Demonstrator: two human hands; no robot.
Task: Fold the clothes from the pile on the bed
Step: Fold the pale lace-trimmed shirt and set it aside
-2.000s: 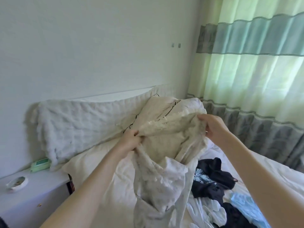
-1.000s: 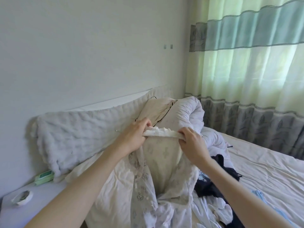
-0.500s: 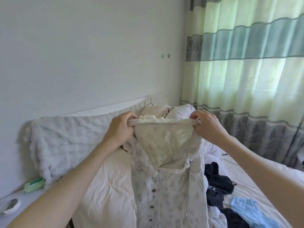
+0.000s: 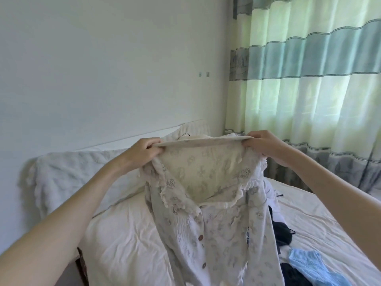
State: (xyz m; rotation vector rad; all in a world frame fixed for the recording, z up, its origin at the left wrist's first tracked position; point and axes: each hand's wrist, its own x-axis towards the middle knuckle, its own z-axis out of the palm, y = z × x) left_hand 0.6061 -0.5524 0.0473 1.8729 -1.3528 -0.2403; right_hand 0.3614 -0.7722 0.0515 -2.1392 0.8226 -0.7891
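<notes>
1. I have the pyjama shirt [image 4: 208,213] held up in the air in front of me, above the bed [image 4: 127,240]. My judgement is that it hangs this way so gravity pulls it straight and I can find its front before laying it down to fold.
2. My left hand [image 4: 142,153] pinches the left end of the shirt's top edge, fingers curled tight on the cloth.
3. My right hand [image 4: 266,145] does the same at the right end, fingers clamped on the fabric, so the edge between the two hands is stretched taut and nearly level.
4. The shirt is pale cream with a faint printed pattern, a frilled collar and a row of small brown buttons down the front. The buttoned side faces me, and the body hangs below my hands toward the mattress.
5. To the right of the shirt, low on the bed, lies the rest of the pile: dark clothes [image 4: 282,232] and a light blue garment [image 4: 309,265], not yet folded.
6. Behind the shirt sits a white fluffy blanket [image 4: 68,174] along the wall, and to the shirt's right hangs the striped curtain [image 4: 309,79].
</notes>
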